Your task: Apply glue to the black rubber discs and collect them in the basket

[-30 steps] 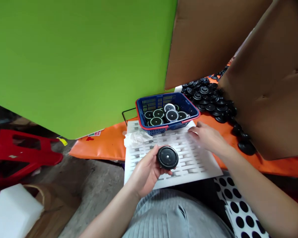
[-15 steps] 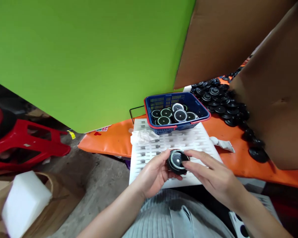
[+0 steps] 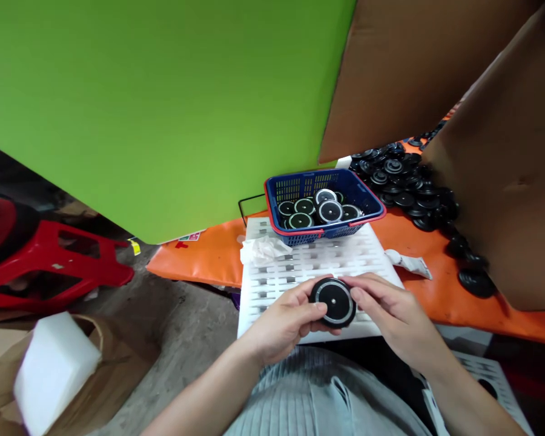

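Note:
Between my hands, above the front of a white slatted stool top (image 3: 272, 278), is a black round disc (image 3: 338, 297) with a silver ring and a small metal centre. My left hand (image 3: 295, 312) grips its left side, the thumb across the face and fingers curled underneath. At its right edge my right hand (image 3: 393, 309) pinches the rim between thumb and fingers; part of its grip is hidden. Just beyond, a blue basket (image 3: 306, 233) with a red-edged rim holds several similar ringed discs (image 3: 330, 212).
Crumpled white tissue (image 3: 264, 249) lies by the basket. A white tube (image 3: 409, 263) rests on the orange surface (image 3: 204, 257), near a pile of black discs (image 3: 409, 188). A green panel (image 3: 163, 109) and cardboard (image 3: 504, 169) stand around; a red stool (image 3: 49, 266) is left.
The disc has turned so its ringed face shows more fully. My left thumb has come onto the face, while my right fingers have moved from the face to the right edge.

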A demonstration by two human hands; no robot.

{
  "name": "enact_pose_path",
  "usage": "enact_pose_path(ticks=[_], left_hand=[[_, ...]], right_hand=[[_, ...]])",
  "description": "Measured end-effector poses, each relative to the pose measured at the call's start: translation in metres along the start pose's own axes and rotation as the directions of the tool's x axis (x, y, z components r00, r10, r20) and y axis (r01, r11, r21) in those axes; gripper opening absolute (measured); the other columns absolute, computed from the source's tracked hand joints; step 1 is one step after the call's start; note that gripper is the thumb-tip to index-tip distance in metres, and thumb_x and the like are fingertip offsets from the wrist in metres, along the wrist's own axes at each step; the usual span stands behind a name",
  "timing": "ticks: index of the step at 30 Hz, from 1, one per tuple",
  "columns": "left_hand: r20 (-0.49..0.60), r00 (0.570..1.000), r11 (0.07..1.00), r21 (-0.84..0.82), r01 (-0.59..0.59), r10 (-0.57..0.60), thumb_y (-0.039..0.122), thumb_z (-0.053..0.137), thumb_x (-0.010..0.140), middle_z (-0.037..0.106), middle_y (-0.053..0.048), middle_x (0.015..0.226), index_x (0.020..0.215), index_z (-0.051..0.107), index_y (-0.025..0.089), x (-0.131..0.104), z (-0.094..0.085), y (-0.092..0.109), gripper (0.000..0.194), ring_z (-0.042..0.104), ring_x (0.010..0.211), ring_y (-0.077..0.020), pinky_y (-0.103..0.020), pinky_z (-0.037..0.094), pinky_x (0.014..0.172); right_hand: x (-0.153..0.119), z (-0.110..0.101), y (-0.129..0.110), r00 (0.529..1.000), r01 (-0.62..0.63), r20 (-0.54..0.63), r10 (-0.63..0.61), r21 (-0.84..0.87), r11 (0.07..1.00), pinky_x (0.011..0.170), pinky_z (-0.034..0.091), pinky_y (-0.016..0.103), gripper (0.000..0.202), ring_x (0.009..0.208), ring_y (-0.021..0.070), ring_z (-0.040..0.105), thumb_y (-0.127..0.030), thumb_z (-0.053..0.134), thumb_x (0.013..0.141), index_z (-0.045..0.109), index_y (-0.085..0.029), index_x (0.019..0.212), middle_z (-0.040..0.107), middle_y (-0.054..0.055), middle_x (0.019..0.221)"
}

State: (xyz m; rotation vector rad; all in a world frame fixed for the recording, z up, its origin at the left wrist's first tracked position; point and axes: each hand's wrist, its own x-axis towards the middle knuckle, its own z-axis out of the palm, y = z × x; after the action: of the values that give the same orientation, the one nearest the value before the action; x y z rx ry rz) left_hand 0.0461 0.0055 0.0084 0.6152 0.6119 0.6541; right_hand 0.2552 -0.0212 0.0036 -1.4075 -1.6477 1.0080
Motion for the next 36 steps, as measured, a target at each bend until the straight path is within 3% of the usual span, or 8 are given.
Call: enact_pose_path(ticks=[3,7,12,17,21,25,30,36], left_hand=[[0.060,0.998,0.996,0.092,-0.017,0.011,0.026,0.062,0.092,0.068,-0.010,0.108,0.124,0.064,0.016,-0.001,-0.002,-0.003,0.033,0.068,0.092,-0.0199,-0.037,0.055,0.088],[0.047,0.998,0.983,0.176,-0.051,0.043,0.030,0.059,0.093,0.070,-0.011,0.097,0.116,0.066,0.011,0.000,-0.006,-0.005,0.031,0.068,0.083,-0.0196,-0.040,0.056,0.085],[0.049,0.997,0.979,0.190,-0.067,0.059,0.031,0.059,0.094,0.067,-0.013,0.116,0.139,0.052,0.019,0.001,-0.008,0.008,0.047,0.068,0.091,-0.0199,-0.041,0.054,0.090],[-0.030,0.985,0.958,0.241,-0.156,0.168,0.036,0.062,0.092,0.055,-0.017,0.139,0.154,0.028,0.023,0.002,-0.006,0.020,0.071,0.064,0.111,-0.0249,-0.041,0.047,0.098],[-0.026,0.994,0.955,0.281,-0.093,0.104,0.037,0.063,0.091,0.057,-0.019,0.136,0.152,0.031,0.019,0.002,-0.005,0.016,0.071,0.065,0.108,-0.0251,-0.041,0.047,0.096],[-0.061,0.997,0.936,0.350,-0.028,0.053,0.038,0.064,0.091,0.062,-0.017,0.130,0.145,0.042,0.017,-0.001,-0.010,0.016,0.062,0.066,0.103,-0.0238,-0.040,0.049,0.092],[-0.100,0.993,0.921,0.389,-0.012,0.055,0.041,0.064,0.090,0.066,-0.016,0.123,0.133,0.054,0.015,-0.004,-0.022,0.025,0.052,0.065,0.102,-0.0241,-0.040,0.049,0.091],[-0.078,0.997,0.922,0.386,0.022,0.009,0.038,0.065,0.090,0.067,-0.016,0.122,0.129,0.059,0.016,0.002,-0.015,0.021,0.046,0.066,0.101,-0.0222,-0.037,0.049,0.090]], right_hand=[[0.006,0.007,-0.001,0.970,-0.238,0.100,0.224,0.167,0.957,0.060,0.050,0.023,0.030,0.065,0.0110,0.057,-0.045,0.057,0.093,0.070,-0.021,0.106,0.065,0.000,0.078],[0.008,0.016,-0.003,0.966,-0.258,0.069,0.248,0.224,0.940,0.058,0.046,0.022,0.031,0.062,0.0100,0.052,-0.046,0.059,0.091,0.070,-0.019,0.098,0.064,-0.001,0.073],[0.031,-0.004,-0.021,0.988,-0.119,0.112,0.107,0.104,0.987,0.056,0.050,0.026,0.031,0.063,0.0153,0.060,-0.046,0.058,0.089,0.073,-0.019,0.092,0.069,0.003,0.073],[0.112,-0.036,-0.042,0.954,0.015,-0.286,-0.087,-0.243,0.970,0.069,0.049,0.030,0.029,0.076,0.0186,0.065,-0.040,0.057,0.090,0.073,-0.018,0.100,0.073,0.005,0.084],[0.170,-0.025,-0.036,0.959,0.048,-0.216,-0.181,-0.507,0.861,0.067,0.048,0.030,0.016,0.070,0.0191,0.066,-0.030,0.064,0.084,0.075,-0.019,0.089,0.072,0.004,0.073],[0.180,-0.034,-0.015,0.948,0.048,-0.231,-0.220,-0.579,0.814,0.082,0.049,0.030,0.022,0.085,0.0183,0.067,-0.041,0.065,0.086,0.074,-0.025,0.097,0.074,0.003,0.091],[0.185,-0.118,0.045,0.844,-0.296,-0.531,-0.075,-0.578,0.760,0.094,0.050,0.044,0.033,0.104,0.0201,0.063,-0.042,0.053,0.096,0.062,-0.016,0.114,0.066,0.008,0.115],[0.191,-0.164,0.121,0.874,-0.425,-0.468,0.130,-0.604,0.674,0.090,0.054,0.041,0.032,0.107,0.0204,0.062,-0.036,0.060,0.093,0.060,-0.020,0.121,0.060,0.008,0.125]])
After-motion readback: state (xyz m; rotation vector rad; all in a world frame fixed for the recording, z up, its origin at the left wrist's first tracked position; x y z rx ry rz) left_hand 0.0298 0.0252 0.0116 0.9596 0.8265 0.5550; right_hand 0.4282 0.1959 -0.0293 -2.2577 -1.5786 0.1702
